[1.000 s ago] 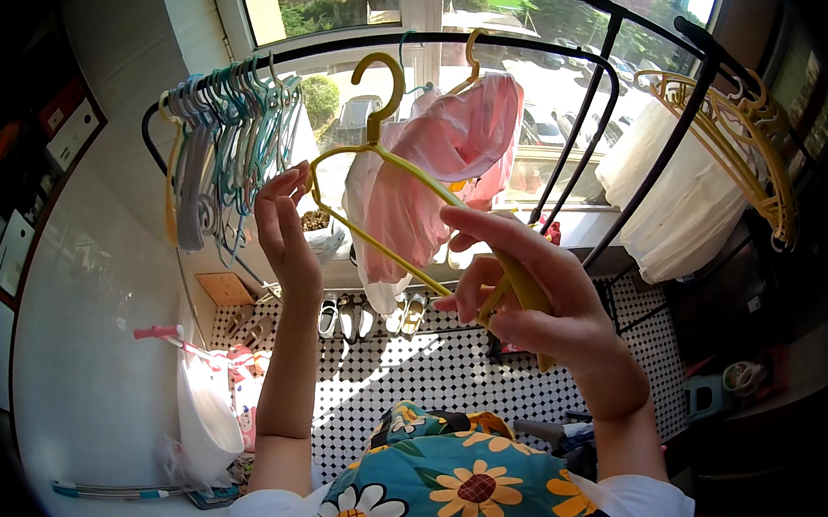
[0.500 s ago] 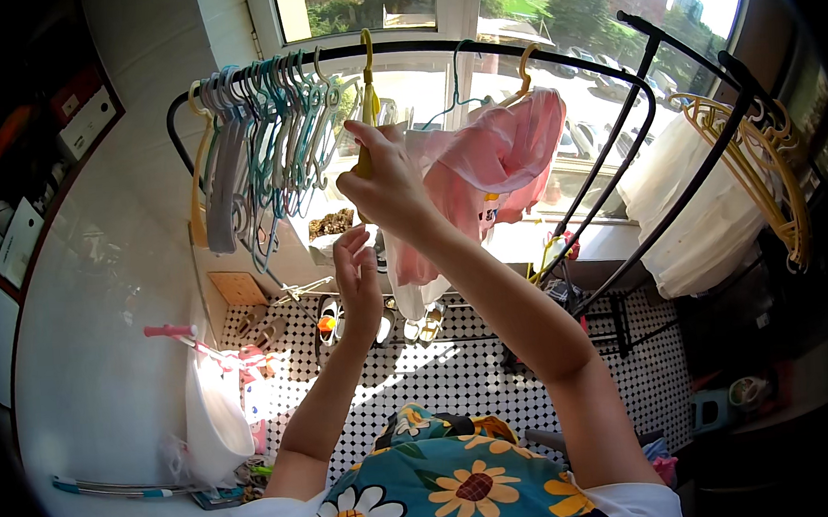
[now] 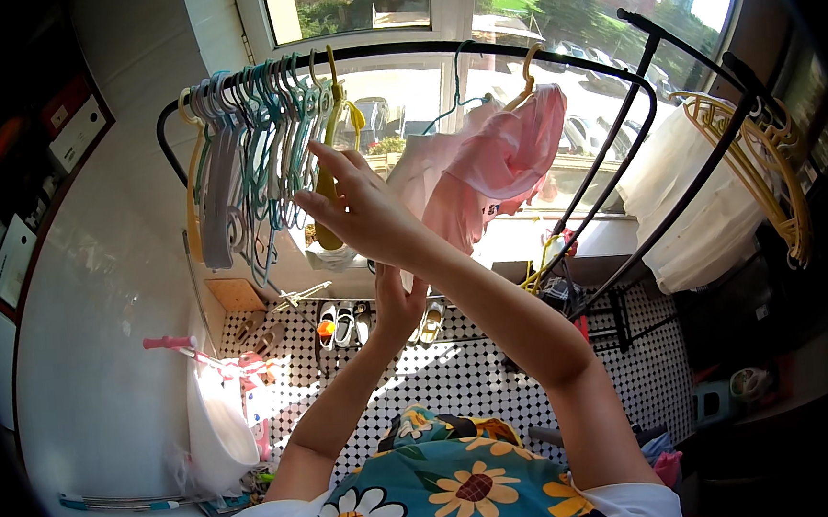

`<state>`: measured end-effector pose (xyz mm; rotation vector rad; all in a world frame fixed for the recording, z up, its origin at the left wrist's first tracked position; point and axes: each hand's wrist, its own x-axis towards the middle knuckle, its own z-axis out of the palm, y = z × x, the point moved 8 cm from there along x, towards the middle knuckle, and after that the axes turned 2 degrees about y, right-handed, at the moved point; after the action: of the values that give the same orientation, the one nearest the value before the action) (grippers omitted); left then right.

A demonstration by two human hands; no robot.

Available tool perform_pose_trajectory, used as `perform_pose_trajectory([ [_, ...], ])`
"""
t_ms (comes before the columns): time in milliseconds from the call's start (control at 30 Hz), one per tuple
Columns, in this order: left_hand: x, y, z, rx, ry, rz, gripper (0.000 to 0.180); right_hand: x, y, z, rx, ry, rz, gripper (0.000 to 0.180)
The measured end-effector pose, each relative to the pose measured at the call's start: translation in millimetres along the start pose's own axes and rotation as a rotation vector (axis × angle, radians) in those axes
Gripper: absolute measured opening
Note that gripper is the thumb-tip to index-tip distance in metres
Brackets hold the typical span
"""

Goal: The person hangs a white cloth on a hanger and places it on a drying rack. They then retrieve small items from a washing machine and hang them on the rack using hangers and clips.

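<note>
My right hand (image 3: 365, 214) reaches up to the black rail with its fingers around a yellow clothes hanger (image 3: 330, 234), whose hook is over the bar. Lower down, below my right wrist, is my left hand (image 3: 401, 305), raised with its visible fingers stretched, beside the lower edge of a pink garment (image 3: 466, 183). My right forearm hides part of that hand, and whether it touches the cloth is unclear. The garment hangs from a tan hanger (image 3: 528, 78) on the same rail. Left of the yellow hanger, several white, grey and teal hangers (image 3: 275, 124) crowd together.
The black rail (image 3: 390, 49) runs in front of a window. A teal hanger (image 3: 457, 82) hangs near the garment. Right: a white sheer cloth (image 3: 688, 201) and yellow hangers (image 3: 763, 167). Below: shoes (image 3: 344, 323) on tiled floor (image 3: 442, 391) and a white bin (image 3: 216, 426).
My right hand has moved left and down with the yellow hanger, sliding it toward the other hangers. My left hand has moved right and down, to below my right wrist.
</note>
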<state>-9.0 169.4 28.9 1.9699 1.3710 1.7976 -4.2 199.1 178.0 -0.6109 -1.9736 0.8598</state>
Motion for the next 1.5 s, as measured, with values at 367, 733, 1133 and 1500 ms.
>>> perform_pose_trajectory([
  [367,89.3,24.4,13.8,0.408,0.176,0.195,0.042,-18.1,62.4,-157.9,-0.699,0.842,0.032,0.038],
  [733,94.8,21.2,52.5,0.294,0.034,-0.124,0.047,-46.6,100.0,-207.0,-0.642,0.652,0.066,0.027],
  [1133,99.8,66.6,99.4,0.538,0.21,-0.079,0.07,-84.6,116.8,-315.7,-0.548,0.52,0.069,0.041],
  [1500,128.8,42.8,241.5,-0.019,0.088,-0.112,0.054,-114.8,109.1,-371.9,-0.477,0.236,0.077,0.063],
])
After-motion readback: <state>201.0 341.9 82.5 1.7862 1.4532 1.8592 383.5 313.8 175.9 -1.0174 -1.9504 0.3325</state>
